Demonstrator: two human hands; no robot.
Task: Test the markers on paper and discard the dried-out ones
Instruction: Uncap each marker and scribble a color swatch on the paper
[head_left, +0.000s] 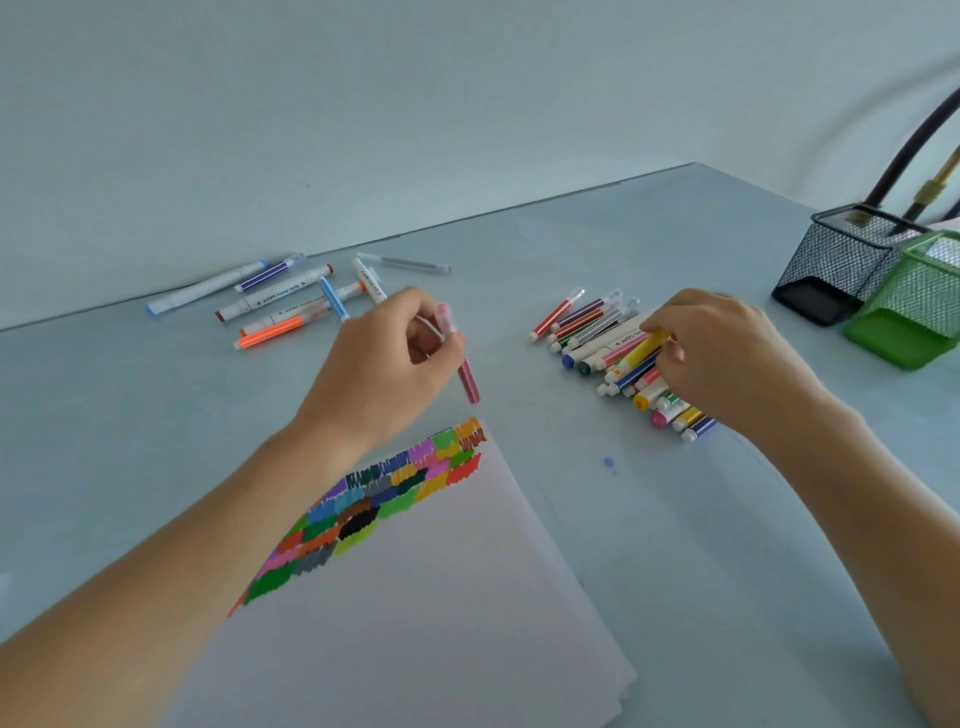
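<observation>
My left hand (387, 364) holds a pink marker (467, 379) between thumb and fingers, above the table just beyond the far corner of the paper. The white paper (441, 597) carries a band of coloured test scribbles (384, 499) along its far edge. My right hand (722, 353) reaches into a pile of markers (608, 338) at the right and pinches a yellow marker (647, 345). A second group of markers (291, 301) lies at the far left by the wall.
A black mesh holder (836, 270) and a green mesh holder (919, 306) lie tipped at the far right edge. A dark hose (909, 150) curves up behind them. A small blue ink spot (609, 462) marks the grey table (156, 441).
</observation>
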